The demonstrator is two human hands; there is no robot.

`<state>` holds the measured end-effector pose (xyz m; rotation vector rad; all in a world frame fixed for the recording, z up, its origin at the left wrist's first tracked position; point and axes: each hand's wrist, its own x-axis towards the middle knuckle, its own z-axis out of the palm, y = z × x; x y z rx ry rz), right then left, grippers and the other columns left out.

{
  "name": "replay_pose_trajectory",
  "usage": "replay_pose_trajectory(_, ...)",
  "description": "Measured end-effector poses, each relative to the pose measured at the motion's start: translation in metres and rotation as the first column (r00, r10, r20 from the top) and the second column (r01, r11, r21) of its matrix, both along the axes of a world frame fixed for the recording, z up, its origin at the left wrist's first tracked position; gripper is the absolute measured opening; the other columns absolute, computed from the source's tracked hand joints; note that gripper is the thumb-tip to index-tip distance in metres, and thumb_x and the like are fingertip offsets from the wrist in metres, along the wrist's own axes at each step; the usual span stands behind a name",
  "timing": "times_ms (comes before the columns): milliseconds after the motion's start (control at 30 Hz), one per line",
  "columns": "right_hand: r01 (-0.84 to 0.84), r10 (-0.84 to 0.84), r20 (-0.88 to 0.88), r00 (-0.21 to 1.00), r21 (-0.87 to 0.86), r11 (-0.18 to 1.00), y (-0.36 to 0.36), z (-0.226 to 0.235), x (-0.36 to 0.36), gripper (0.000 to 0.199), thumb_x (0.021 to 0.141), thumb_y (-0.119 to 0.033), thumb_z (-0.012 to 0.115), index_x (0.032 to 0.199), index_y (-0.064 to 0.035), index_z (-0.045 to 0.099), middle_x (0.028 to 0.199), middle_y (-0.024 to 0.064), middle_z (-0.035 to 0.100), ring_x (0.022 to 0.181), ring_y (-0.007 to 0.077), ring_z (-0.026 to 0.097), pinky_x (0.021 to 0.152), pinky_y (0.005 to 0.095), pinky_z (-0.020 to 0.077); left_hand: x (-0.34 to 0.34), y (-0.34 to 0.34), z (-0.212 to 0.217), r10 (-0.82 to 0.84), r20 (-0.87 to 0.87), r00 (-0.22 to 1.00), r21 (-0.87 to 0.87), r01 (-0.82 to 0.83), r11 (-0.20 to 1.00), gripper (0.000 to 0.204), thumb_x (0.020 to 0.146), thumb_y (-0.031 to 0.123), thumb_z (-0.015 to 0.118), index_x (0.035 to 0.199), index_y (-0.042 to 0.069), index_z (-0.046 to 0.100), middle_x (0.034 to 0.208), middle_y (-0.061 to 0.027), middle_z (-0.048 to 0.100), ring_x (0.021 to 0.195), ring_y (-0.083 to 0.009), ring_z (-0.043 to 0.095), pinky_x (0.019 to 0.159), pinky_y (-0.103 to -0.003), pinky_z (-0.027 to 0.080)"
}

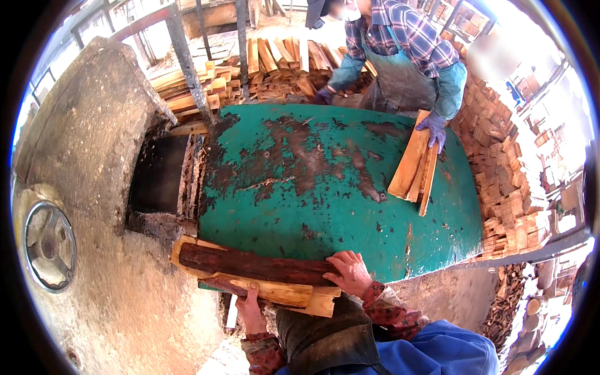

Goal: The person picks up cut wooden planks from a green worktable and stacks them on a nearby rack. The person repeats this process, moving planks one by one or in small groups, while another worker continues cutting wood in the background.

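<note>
Along the near left edge of the green metal table (262, 234) lies a small bundle of wooden slabs (290, 292), some with pale cut faces. One bark-covered slab (250, 262) lies among them, dark brown side up. My left hand (251, 312) is closed on the bundle's near edge, thumb over the top and its other fingers mostly hidden beneath. At the bundle's right end, my right hand (351, 273) grips the bark-covered slab, fingers bent over its end. Both forearms wear dark red patterned sleeves.
A dusty machine housing (94, 125) with a handwheel (50, 247) stands left, beside a dark opening (159, 175). Across the table a co-worker's gloved hand (434, 130) holds several boards (412, 165). Cut wood (500, 162) is stacked right; more boards (281, 56) lie behind.
</note>
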<state>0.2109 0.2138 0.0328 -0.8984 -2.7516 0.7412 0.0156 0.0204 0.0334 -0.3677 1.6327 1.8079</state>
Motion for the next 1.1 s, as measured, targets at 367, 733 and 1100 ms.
replay_pose_trajectory(367, -0.052, 0.047, -0.107, 0.993, -0.043, 0.998, -0.002, -0.007, -0.003, 0.043, 0.075, -0.028, 0.075, 0.109, -0.0038, 0.064, 0.106, 0.0124, 0.059, 0.101, 0.0323, 0.053, 0.086, 0.0433, 0.0415, -0.003, -0.018, -0.053, -0.015, -0.146, 0.989, -0.126, -0.003, 0.992, 0.047, 0.080, 0.029, 0.077, 0.110, -0.004, 0.061, 0.094, -0.0080, 0.066, 0.077, -0.0162, 0.063, 0.065, -0.029, 0.052)
replay_pose_trajectory(733, -0.112, 0.108, -0.106, 0.989, -0.031, 0.993, 0.023, -0.017, 0.007, 0.042, 0.078, -0.024, 0.074, 0.112, -0.0022, 0.062, 0.106, 0.0157, 0.061, 0.101, 0.0355, 0.056, 0.088, 0.0444, 0.0446, 0.012, 0.008, -0.022, 0.117, -0.117, 0.986, 0.112, -0.104, 0.988, 0.047, 0.078, 0.025, 0.079, 0.110, -0.004, 0.062, 0.098, -0.0058, 0.067, 0.086, -0.0139, 0.061, 0.075, -0.030, 0.050)
replay_pose_trajectory(1100, -0.032, 0.023, -0.115, 0.993, -0.075, 0.997, 0.092, -0.022, 0.047, 0.032, 0.086, -0.014, 0.065, 0.115, -0.0007, 0.060, 0.112, 0.0176, 0.060, 0.104, 0.0356, 0.056, 0.090, 0.0413, 0.0462, 0.045, 0.077, -0.037, -0.099, -0.086, 0.991, 0.051, 0.103, 0.993, 0.048, 0.079, 0.038, 0.078, 0.102, -0.003, 0.066, 0.087, -0.0035, 0.067, 0.072, -0.0098, 0.063, 0.051, -0.025, 0.050)
